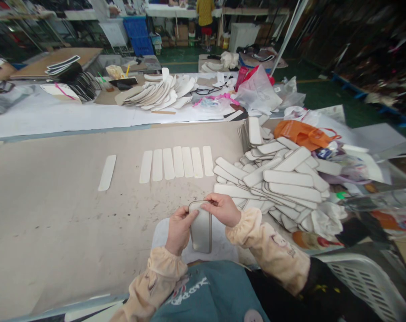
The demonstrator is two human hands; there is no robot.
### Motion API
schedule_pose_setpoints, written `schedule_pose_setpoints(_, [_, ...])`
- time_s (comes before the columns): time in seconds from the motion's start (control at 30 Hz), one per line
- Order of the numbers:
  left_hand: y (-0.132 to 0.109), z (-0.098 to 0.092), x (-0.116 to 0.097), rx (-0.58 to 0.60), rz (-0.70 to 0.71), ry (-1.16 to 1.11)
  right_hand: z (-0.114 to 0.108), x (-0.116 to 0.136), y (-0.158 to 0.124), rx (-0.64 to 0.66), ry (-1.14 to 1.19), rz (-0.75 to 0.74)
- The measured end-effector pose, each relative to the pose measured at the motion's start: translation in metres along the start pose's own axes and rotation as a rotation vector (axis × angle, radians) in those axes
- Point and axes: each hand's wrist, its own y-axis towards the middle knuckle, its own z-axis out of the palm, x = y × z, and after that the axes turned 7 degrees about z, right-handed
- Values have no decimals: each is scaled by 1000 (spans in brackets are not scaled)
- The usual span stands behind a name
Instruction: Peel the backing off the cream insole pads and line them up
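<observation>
Both my hands hold one long grey pad with a dark edge point(201, 229), close to my body. My left hand point(178, 228) grips its left side, fingers closed on the top corner. My right hand point(222, 209) pinches the top edge. The pad stands on end over a pale sheet point(223, 243) at the table's near edge. Just right of my hands lies a big heap of similar white pads point(283, 179). Ahead of me, several white strips point(176, 163) lie side by side in a row, with a single strip point(107, 172) apart to the left.
The tan table top point(55, 214) stretches left. Behind it, a white sheet point(72, 116) carries a fan of white insoles point(159, 91) and dark ones point(84, 85). Plastic bags point(258, 91) and an orange bag point(302, 133) lie right. A person stands far back point(205, 15).
</observation>
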Motion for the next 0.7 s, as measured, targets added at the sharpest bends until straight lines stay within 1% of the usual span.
schedule_pose_setpoints(0.13, [1, -1, 1, -35, 10, 21, -2, 1, 0, 4, -79, -12])
schedule_pose_setpoints(0.27, [4, -1, 0, -39, -2, 94, -4, 9, 1, 56, -200, -59])
schedule_pose_setpoints(0.33, [6, -1, 0, 12, -14, 121, -4, 12, 4, 87, -279, -110])
schedule_pose_setpoints(0.37, [7, -2, 1, 53, -32, 132, -4, 12, 7, 82, -316, -126])
schedule_pose_setpoints(0.43, [9, -7, 5, 169, -114, 161, -4, 5, 14, 18, -359, -105])
schedule_pose_setpoints(0.5, [10, -19, 16, 304, -255, 207, -6, -11, 23, -93, -352, -3])
schedule_pose_setpoints(0.57, [10, -40, 32, 405, -404, 260, -10, -35, 32, -194, -341, 137])
schedule_pose_setpoints(0.63, [7, -68, 51, 421, -500, 309, -15, -63, 37, -276, -370, 263])
schedule_pose_setpoints(0.7, [3, -96, 69, 370, -548, 344, -19, -91, 37, -319, -434, 347])
